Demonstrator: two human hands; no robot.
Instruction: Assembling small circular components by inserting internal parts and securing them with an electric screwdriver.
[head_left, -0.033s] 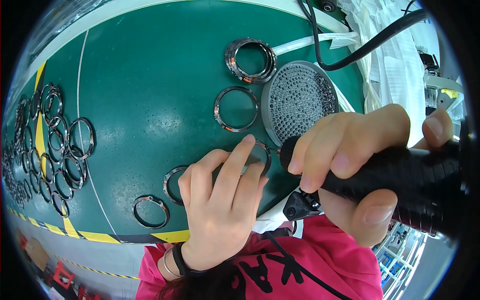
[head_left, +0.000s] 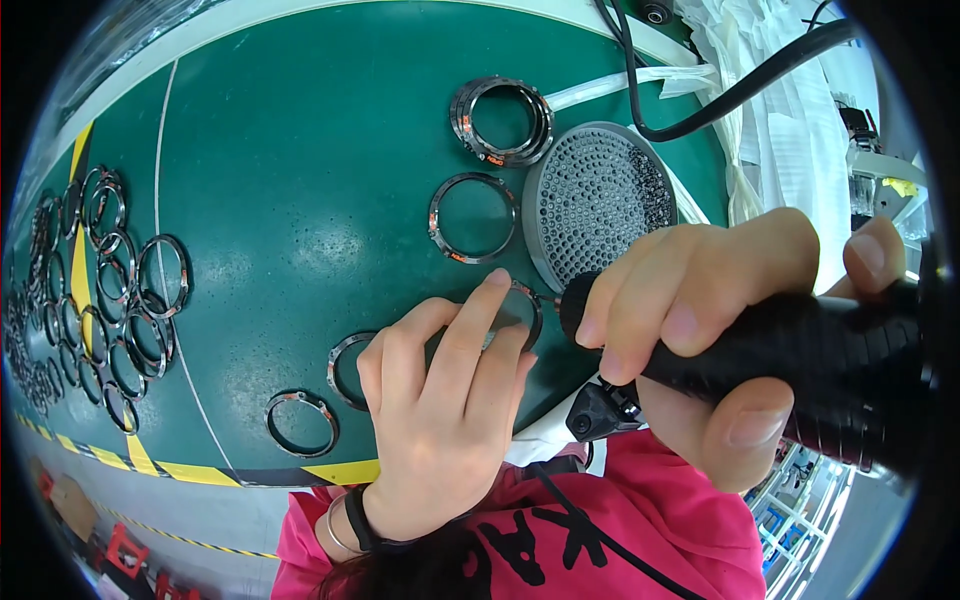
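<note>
My left hand [head_left: 440,415] holds a dark metal ring [head_left: 537,318] with its fingertips against the green mat, partly covering it. My right hand [head_left: 700,300] is wrapped round a black electric screwdriver [head_left: 850,370], which lies nearly level. The thin bit of the screwdriver meets the outer side of that ring; whether it sits in a screw cannot be made out. Another ring [head_left: 332,375] lies partly under my left fingers, and one more ring [head_left: 273,425] rests near the table's front edge. Beyond my left fingertips lies a single ring [head_left: 434,225].
A round grey dish [head_left: 533,235] with a dimpled plate and many tiny dark parts stands behind the screwdriver's tip. Next to it is a stack of rings [head_left: 541,135]. Many loose rings [head_left: 184,275] spread over the left side. A thick black cable [head_left: 740,95] hangs at the upper right.
</note>
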